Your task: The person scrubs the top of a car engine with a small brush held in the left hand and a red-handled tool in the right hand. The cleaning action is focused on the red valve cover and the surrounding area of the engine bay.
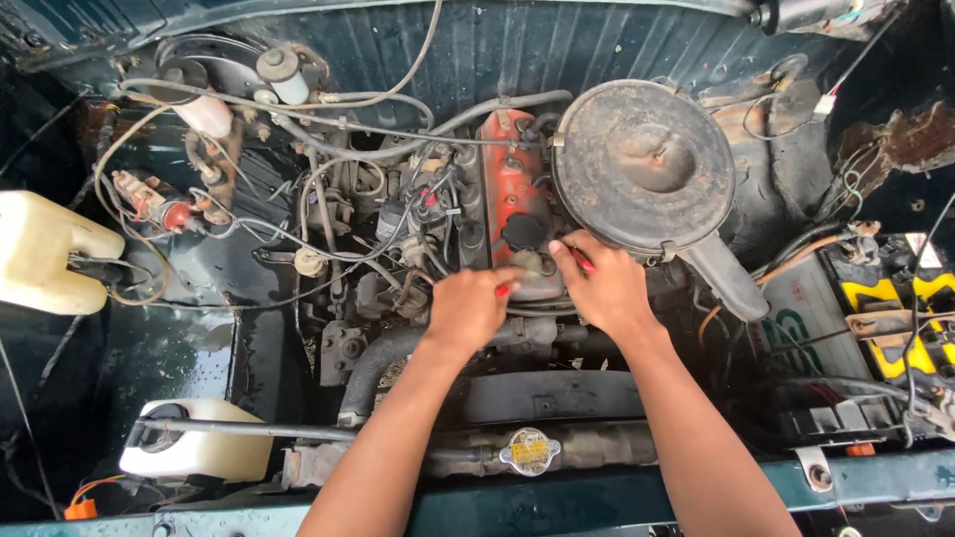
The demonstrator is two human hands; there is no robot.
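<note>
Both my hands reach into an open car engine bay. My left hand [470, 303] is closed around a small red-handled tool, whose red tip shows by my fingers at the front of the red valve cover [507, 169]. My right hand [602, 288] grips another red-handled piece next to the round black oil filler cap [523, 232]. The two hands nearly meet over a small pale part on the engine. What the tool ends touch is hidden by my fingers. The large round rusty air cleaner [642, 164] sits just above my right hand.
A radiator cap [529, 450] sits at the front centre, with a black hose [373, 368] to its left. White plastic tanks stand at the left [45, 249] and lower left [194, 447]. A battery with yellow caps [880, 298] is at the right. Wires cross the upper left.
</note>
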